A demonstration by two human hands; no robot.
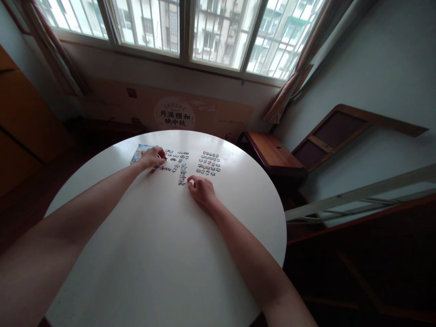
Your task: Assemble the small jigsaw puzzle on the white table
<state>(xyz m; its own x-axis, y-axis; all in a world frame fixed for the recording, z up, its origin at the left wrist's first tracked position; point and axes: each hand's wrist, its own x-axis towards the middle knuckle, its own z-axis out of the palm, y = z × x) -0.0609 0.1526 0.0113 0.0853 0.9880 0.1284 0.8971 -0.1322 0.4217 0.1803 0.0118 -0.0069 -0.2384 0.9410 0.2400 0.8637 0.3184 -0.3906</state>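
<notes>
My left hand (152, 157) is over the far left of the white round table, thumb and fingers pinched on a small dark jigsaw piece (165, 159). Partly behind that hand lies a bluish picture sheet (136, 154). Loose jigsaw pieces (175, 160) are spread just right of the fingers. A narrow strip of joined jigsaw pieces (182, 175) stands out between my two hands. My right hand (202, 188) rests on the tabletop beside the strip's near right end, its fingers loosely curled with a small gap at the thumb; nothing shows in it.
More jigsaw pieces (209, 163) lie in rows beyond my right hand. The round white table (163, 254) carries everything. A wooden chair (272, 152) stands past its far right edge. A printed cardboard panel (211, 106) leans below the barred windows.
</notes>
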